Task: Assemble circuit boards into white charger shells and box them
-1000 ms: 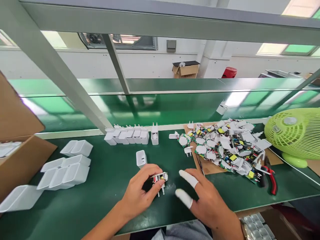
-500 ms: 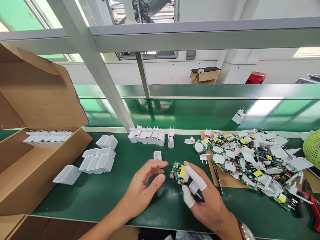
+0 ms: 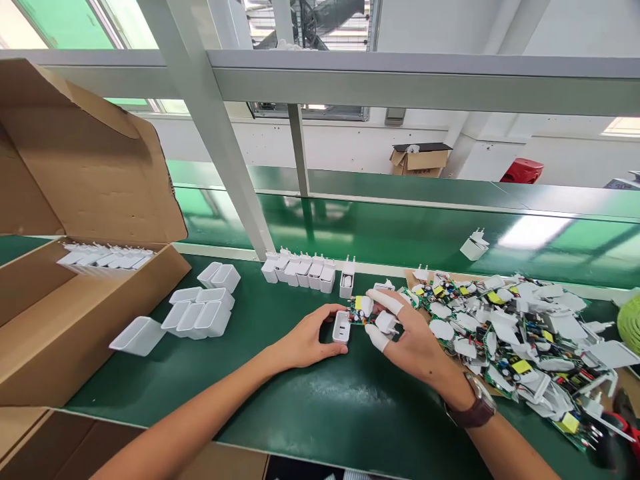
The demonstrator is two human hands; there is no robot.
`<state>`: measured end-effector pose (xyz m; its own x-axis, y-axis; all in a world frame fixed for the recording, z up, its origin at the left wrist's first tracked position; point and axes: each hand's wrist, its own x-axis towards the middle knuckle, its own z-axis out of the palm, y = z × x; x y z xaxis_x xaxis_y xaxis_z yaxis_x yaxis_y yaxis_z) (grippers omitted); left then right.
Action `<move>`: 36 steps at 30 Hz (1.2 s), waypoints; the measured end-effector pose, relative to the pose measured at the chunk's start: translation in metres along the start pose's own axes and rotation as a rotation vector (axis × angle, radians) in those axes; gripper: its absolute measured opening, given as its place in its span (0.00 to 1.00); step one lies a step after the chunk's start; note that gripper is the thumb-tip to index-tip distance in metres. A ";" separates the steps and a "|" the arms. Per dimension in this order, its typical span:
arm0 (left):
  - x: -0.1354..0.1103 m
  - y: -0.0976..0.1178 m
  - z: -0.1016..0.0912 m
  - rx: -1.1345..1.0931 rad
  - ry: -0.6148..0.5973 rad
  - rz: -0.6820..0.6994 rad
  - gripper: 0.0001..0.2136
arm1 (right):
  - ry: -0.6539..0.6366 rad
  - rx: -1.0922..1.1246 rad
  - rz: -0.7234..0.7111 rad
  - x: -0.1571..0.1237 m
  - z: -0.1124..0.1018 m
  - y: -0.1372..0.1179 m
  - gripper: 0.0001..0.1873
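Observation:
My left hand has its thumb and fingers round a white charger housing standing on the bench. Two small slots show on the housing's upper face. Between the white-covered fingertips of my right hand is a circuit board with a yellow part, along with a white plug piece. The board's left end lies right against the housing's right side; whether it enters it I cannot tell. Just behind, a white charger with upright pins stands at the end of a row of similar chargers.
A heap of circuit boards and white plug parts covers the right side. White empty shells are grouped at left beside an open cardboard box holding white pieces. A slanted metal post rises behind. Red-handled pliers lie far right.
My left hand has reached forward and closed round the housing. My right hand has brought the circuit board forward, up to that housing. The camera view has shifted slightly.

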<state>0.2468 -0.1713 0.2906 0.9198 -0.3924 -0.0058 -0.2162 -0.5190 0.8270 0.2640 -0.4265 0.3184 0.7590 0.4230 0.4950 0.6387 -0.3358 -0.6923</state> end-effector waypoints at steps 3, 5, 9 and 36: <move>-0.004 -0.012 0.002 -0.008 0.090 0.026 0.33 | 0.020 0.037 0.063 -0.008 0.009 0.009 0.28; -0.008 -0.017 -0.001 0.023 0.094 0.098 0.39 | 0.024 0.063 0.086 -0.015 0.012 0.013 0.28; -0.010 -0.022 -0.008 0.007 0.088 0.173 0.37 | 0.073 0.006 0.030 -0.022 0.011 0.015 0.28; 0.006 -0.015 -0.002 0.253 0.267 0.338 0.29 | 0.096 -0.073 -0.201 -0.027 0.023 0.006 0.35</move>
<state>0.2560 -0.1640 0.2791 0.8289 -0.3800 0.4104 -0.5592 -0.5771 0.5951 0.2442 -0.4207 0.2885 0.6218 0.4066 0.6694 0.7831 -0.3140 -0.5368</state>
